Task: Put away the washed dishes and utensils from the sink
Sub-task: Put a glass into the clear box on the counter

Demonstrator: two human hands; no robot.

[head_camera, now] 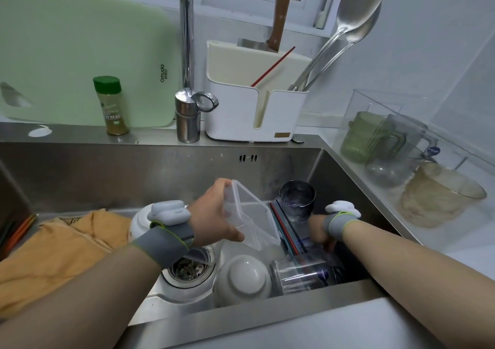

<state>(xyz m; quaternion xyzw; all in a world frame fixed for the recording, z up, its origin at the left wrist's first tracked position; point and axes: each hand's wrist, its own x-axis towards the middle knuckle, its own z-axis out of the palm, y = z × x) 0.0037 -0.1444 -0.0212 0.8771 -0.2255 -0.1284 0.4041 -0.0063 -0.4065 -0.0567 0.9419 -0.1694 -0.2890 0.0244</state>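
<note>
My left hand [214, 212] grips a clear square plastic container [251, 214] and holds it tilted above the steel sink [160, 169]. My right hand [320, 230] reaches down into the sink's right side beside a clear lid with red and blue seals [288, 230]; its fingers are hidden, so what they hold cannot be told. A dark glass tumbler [297, 196] stands behind it. A white bowl [242, 279] lies upside down at the front, next to a clear glass mug [302, 273] on its side. Another white dish [139, 225] shows behind my left wrist.
An orange cloth [67, 244] lies on the sink's left side beside the drain strainer [187, 268]. Behind the sink stand the tap [187, 53], a spice jar [112, 106] and a white utensil holder [254, 107] with ladles and a knife. On the right counter, glass mugs [388, 145] sit in a clear bin.
</note>
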